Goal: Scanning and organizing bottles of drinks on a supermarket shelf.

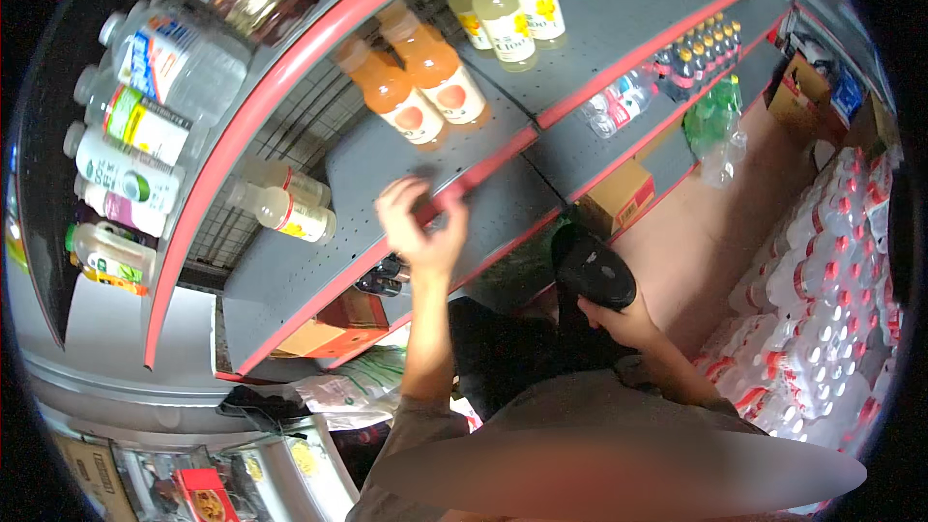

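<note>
My left hand (424,228) is raised over the red front edge of a grey shelf (500,156), fingers curved apart and blurred. I see nothing held in it; whether it touches the edge is unclear. Nearest to it are two orange juice bottles (428,101) and two pale yellow drink bottles (290,206) on that shelf. Low on the right, my right hand (627,322) grips a rounded black object (598,268) with a small grey mark. The thumb shows along its lower side, the fingers are hidden behind it, and its exact kind cannot be made out.
Several yellow drink bottles (511,22) stand farther along the shelf. Lower down are small dark bottles (696,58) and a cardboard box (620,192). Shrink-wrapped water bottles (805,290) are stacked at right. Above left, another shelf's red edge (239,116) juts forward, with larger bottles (181,51).
</note>
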Demonstrator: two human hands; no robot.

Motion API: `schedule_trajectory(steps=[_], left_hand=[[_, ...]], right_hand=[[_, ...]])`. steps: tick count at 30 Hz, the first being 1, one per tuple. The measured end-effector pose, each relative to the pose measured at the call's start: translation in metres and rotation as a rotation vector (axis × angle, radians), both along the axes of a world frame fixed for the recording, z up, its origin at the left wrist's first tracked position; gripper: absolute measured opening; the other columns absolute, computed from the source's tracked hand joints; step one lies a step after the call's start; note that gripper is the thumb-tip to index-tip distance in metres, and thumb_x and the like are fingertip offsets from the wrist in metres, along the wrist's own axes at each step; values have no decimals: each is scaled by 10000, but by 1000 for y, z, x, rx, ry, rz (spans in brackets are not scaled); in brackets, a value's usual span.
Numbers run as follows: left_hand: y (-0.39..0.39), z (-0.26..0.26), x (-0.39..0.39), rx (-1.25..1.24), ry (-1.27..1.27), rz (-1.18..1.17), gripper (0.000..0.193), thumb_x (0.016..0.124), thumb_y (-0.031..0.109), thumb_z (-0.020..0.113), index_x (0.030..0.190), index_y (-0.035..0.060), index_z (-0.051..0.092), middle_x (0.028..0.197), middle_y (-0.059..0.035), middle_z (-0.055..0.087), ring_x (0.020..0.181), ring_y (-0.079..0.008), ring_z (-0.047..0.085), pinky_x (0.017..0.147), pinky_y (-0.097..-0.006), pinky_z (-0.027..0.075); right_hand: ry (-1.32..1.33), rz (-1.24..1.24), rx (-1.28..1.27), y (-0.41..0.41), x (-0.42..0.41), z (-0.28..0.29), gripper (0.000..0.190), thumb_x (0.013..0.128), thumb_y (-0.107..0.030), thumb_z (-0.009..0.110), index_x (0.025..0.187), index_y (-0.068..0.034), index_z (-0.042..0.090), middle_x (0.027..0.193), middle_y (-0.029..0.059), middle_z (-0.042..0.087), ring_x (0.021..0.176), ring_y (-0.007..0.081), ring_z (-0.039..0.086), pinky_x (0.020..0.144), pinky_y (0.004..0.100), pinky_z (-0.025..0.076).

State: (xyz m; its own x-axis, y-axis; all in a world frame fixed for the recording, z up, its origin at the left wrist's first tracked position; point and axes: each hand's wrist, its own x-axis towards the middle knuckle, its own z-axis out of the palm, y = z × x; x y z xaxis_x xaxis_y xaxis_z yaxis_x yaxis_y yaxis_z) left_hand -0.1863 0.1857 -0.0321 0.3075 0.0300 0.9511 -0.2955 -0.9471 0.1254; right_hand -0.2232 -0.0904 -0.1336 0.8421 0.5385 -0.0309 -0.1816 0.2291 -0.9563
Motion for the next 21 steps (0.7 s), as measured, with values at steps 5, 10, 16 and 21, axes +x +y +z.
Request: schedule_trajectory(steps=[5, 10, 16, 21], left_hand=[[-63, -1, 73, -76, 198, -214, 369, 667, 39, 741, 985, 12, 555, 943, -152, 595, 883, -327, 578, 804, -384, 468], [-92, 22, 147, -154, 172, -214, 666, 669, 156, 808, 1200, -46, 462, 1153, -204, 499, 1064, -338, 514, 912, -398, 439], [-88, 52, 197, -189, 140, -9, 966, 662, 253, 853, 1335, -116, 265, 1266, -307, 390, 1161, -432, 416, 1025, -478, 321], [-80, 43, 205, -163, 180, -51, 821, 708, 172, 827, 1295, -78, 310, 1249, -259, 435, 1188, -381, 429, 1018, -457, 350]], right_hand=[[-124, -139, 28, -32, 10, -1, 379, 786, 0, 712, 1140, -34, 581, 984, 23, 647, 876, 124, 584, 786, 301, 492], [-117, -250, 103, -62, 3, 3, 265, 811, 7, 689, 1049, -33, 580, 781, -31, 602, 643, 61, 540, 584, 244, 449], [-14, -275, 87, -87, -9, -8, 234, 810, 7, 692, 1013, -30, 580, 734, -41, 574, 601, 57, 523, 561, 246, 432], [-40, -243, 96, -90, -15, -4, 271, 806, 8, 694, 1057, -22, 597, 814, -10, 610, 699, 82, 560, 643, 257, 461]])
